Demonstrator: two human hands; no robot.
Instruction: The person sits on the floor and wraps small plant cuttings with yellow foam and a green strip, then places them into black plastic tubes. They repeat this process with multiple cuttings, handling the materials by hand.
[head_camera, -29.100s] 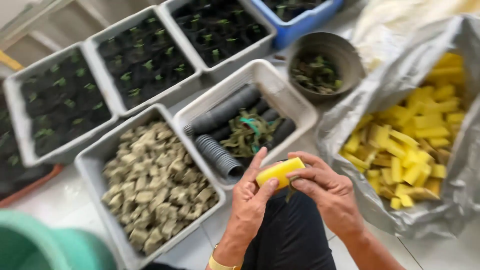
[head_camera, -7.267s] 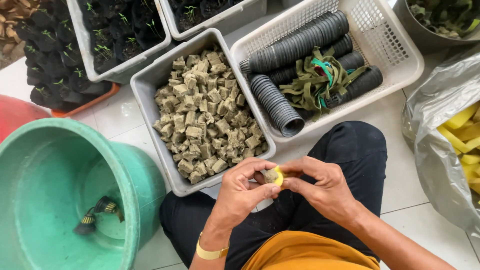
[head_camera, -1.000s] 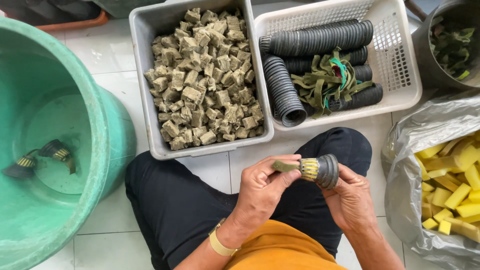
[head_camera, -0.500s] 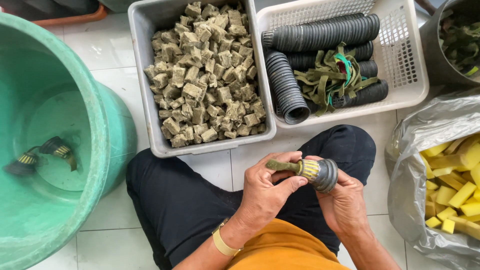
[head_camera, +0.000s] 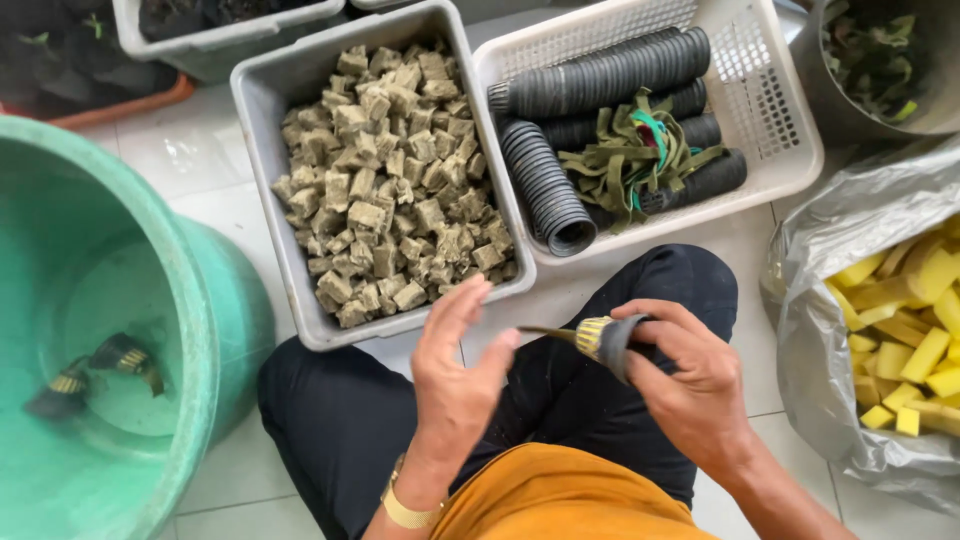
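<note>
Left hand (head_camera: 455, 365) open, fingers spread; right hand (head_camera: 680, 375) clenched.

A crumpled, translucent grey plastic bag (head_camera: 840, 260) lies open on the tiled floor (head_camera: 190, 150) at the right edge, just beside the white basket (head_camera: 790, 110). It holds yellow foam pieces (head_camera: 915, 320). No labels, signs or screens are to be seen.
</note>
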